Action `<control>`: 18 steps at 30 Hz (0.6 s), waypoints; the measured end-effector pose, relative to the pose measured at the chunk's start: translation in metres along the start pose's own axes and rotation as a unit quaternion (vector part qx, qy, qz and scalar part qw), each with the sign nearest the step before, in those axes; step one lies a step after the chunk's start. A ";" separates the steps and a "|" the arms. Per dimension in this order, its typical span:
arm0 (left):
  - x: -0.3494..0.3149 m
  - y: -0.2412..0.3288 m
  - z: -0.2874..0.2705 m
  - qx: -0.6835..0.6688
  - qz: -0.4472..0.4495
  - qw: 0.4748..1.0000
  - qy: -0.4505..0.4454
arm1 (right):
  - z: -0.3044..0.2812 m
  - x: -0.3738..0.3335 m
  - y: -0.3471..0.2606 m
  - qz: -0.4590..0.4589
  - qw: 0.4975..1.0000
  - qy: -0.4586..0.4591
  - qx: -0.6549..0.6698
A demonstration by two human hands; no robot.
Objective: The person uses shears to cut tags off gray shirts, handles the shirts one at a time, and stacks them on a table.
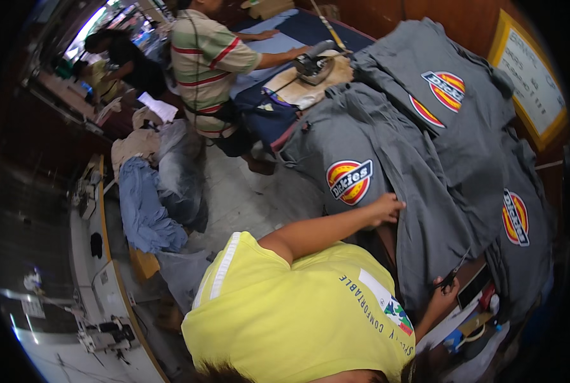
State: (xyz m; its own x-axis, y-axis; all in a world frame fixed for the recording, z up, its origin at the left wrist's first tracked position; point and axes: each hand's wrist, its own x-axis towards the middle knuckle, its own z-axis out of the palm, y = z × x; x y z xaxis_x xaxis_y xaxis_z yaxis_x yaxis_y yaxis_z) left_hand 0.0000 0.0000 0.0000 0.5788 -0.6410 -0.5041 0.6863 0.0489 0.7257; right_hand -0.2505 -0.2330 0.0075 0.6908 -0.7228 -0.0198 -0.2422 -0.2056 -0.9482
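A large grey trouser-like garment [425, 223] with a round red-and-yellow patch [350, 182] lies before me, its lower part hanging toward me. My left hand [385, 209] is closed on the cloth beside that patch, fingers pinched at a fold. Lower right, my right hand [445, 292] is closed around small dark scissors [449, 279], their thin tip pointing up along the cloth's lower edge. Part of that hand's grip is hidden.
More grey garments [412, 57] with matching patches cover the table's far and right parts. Across the table, a person in a striped shirt [199, 70] holds an iron [315, 67]. A phone [473, 287] lies near my right hand. Sewing machines [109, 335] and piled clothes [148, 204] stand left.
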 end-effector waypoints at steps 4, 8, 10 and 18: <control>-0.010 -0.031 0.015 0.041 -0.042 0.997 0.048 | 0.019 0.003 0.028 -0.019 0.999 -0.049 -0.006; -0.013 -0.067 0.026 0.043 -0.069 0.997 0.018 | 0.021 0.000 0.042 -0.045 0.998 -0.042 -0.017; -0.020 -0.062 0.037 0.053 -0.083 0.995 -0.002 | 0.021 -0.001 0.039 -0.023 0.999 -0.035 -0.010; -0.016 -0.081 0.031 0.015 -0.067 0.997 0.026 | 0.012 -0.004 0.052 0.025 0.995 -0.090 0.041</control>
State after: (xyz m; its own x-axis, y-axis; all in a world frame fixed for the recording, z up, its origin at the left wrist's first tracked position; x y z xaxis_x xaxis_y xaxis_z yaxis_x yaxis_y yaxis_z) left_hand -0.0785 -0.0179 -0.0363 0.5048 -0.5992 -0.6214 0.7464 -0.0586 0.6629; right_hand -0.2573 -0.2330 -0.0457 0.7922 -0.5990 -0.1167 -0.2283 -0.1135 -0.9670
